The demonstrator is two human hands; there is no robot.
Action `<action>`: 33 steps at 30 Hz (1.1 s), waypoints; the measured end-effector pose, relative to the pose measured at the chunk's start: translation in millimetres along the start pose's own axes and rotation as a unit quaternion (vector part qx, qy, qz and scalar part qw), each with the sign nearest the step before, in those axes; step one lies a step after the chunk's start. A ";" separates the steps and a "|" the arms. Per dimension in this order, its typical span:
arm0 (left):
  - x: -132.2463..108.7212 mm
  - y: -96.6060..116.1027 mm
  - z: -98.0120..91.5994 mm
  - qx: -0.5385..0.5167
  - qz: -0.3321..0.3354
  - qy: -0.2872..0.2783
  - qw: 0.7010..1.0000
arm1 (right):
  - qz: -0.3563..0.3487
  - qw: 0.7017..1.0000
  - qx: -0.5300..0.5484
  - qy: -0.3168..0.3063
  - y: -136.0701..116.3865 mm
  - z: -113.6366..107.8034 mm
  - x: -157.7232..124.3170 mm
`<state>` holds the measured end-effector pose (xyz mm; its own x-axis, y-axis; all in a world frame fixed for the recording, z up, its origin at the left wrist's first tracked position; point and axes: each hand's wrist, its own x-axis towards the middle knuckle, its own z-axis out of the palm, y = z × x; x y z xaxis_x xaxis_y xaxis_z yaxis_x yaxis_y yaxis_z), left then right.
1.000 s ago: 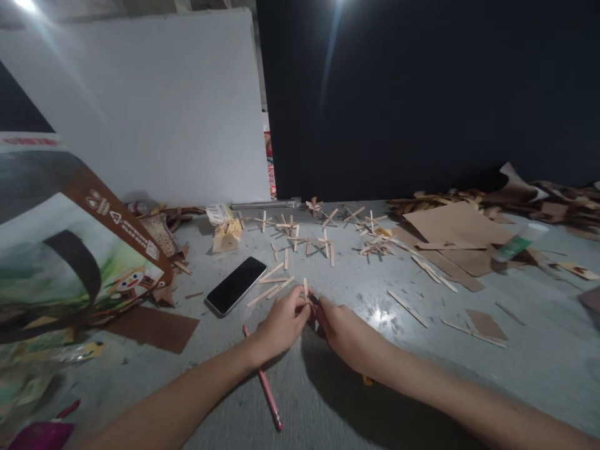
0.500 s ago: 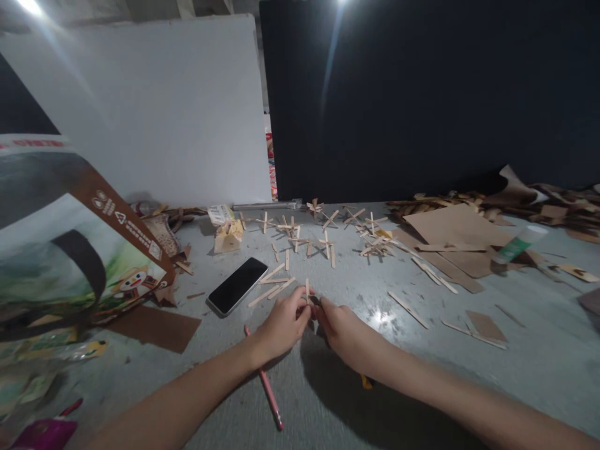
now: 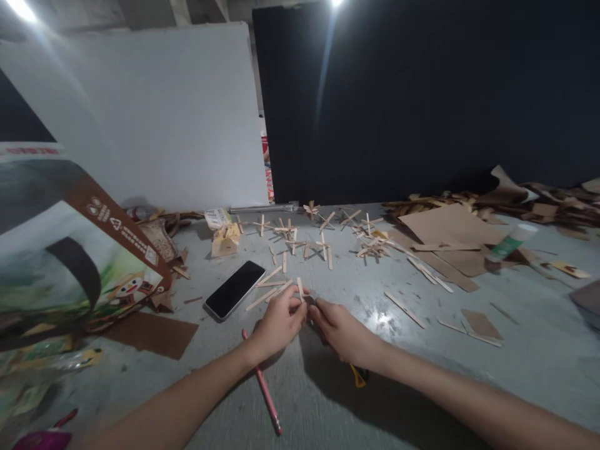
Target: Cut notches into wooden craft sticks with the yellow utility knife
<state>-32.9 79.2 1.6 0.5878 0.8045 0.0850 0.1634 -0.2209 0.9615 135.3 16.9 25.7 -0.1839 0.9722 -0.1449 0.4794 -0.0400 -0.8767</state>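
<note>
Over grey worktop (image 3: pixel 349 284), I watched from afar as left hand (image 3: pixel 279 320) pinched pale stick (image 3: pixel 300 288) in its fingertips, right hand (image 3: pixel 349 332) clasped apparent yellow-ended cutter (image 3: pixel 359 377); edge too blurred to read. Clean trimming, I judged, called for firm pinch, short light strokes, edge angled clear of fingers.

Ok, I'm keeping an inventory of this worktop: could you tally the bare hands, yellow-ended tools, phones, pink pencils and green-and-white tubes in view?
Bare hands, left hand and right hand: 2
Yellow-ended tool, in the right hand: 1
Phone: 1
Pink pencil: 1
Green-and-white tube: 1
Total: 6
</note>
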 end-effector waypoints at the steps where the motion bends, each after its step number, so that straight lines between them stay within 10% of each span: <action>1: 0.7 -0.5 -0.2 -0.011 -0.003 0.002 1.000 | 0.003 1.000 0.009 0.001 1.2 1.0 0.9; 33: -3.8 11.9 -1.0 0.184 0.054 -0.016 0.981 | 0.011 0.997 -0.077 0.004 -2.8 -1.2 -7.1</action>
<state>-34.0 74.1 13.0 0.6406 0.7494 0.1672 0.3710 -0.4928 0.7871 136.4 10.4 29.8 -0.1644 0.9734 -0.1593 0.6094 -0.0268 -0.7924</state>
